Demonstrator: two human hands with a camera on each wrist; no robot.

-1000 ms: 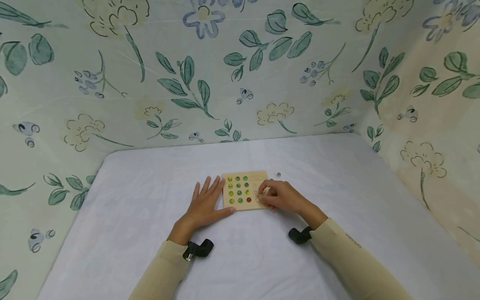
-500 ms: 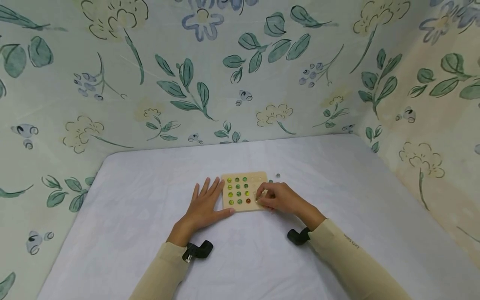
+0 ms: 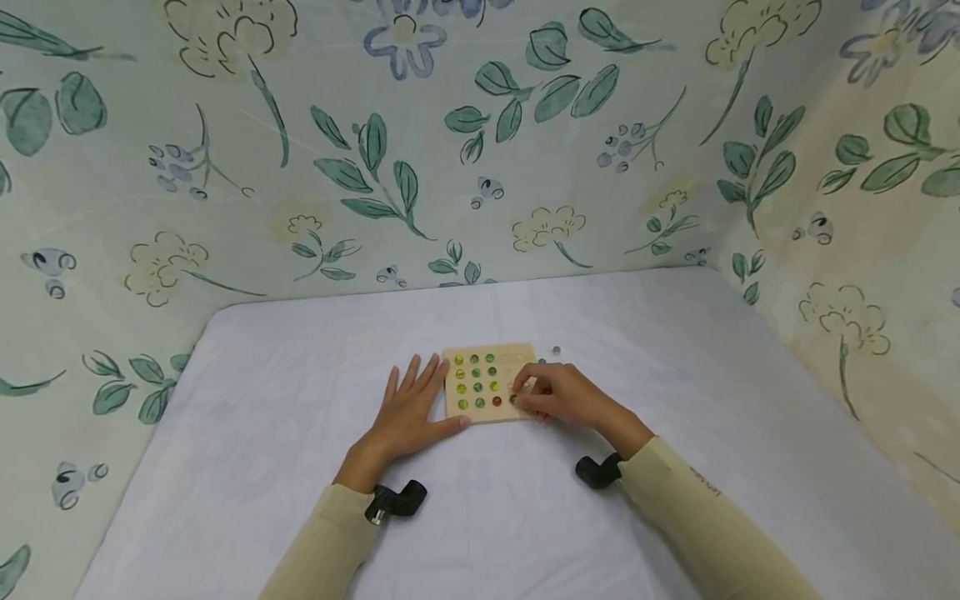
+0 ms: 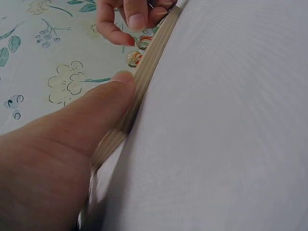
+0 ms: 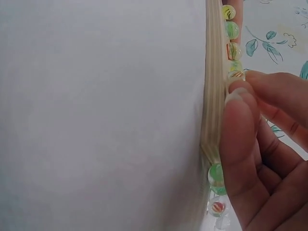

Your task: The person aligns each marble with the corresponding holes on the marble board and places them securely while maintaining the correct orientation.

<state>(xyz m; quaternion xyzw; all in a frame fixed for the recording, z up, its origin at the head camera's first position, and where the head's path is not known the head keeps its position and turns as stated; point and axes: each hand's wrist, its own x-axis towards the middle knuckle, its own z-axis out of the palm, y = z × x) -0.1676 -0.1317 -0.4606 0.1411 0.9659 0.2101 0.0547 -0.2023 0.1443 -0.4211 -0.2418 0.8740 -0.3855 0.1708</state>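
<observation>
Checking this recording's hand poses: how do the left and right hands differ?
The left hand has its fingers spread; the right hand has them curled. The left hand touches the left end of the wooden board; the right hand holds a marble at the board's right side. Both come out of beige sleeves.

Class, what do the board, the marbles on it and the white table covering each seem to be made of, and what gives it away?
Board: probably wood, pale and seemingly unpainted; its edge shows layered stripes, perhaps plywood.
Marbles: likely glass, glossy and see-through, with coloured swirls inside.
White covering: apparently cloth, matte, with soft creases.
</observation>
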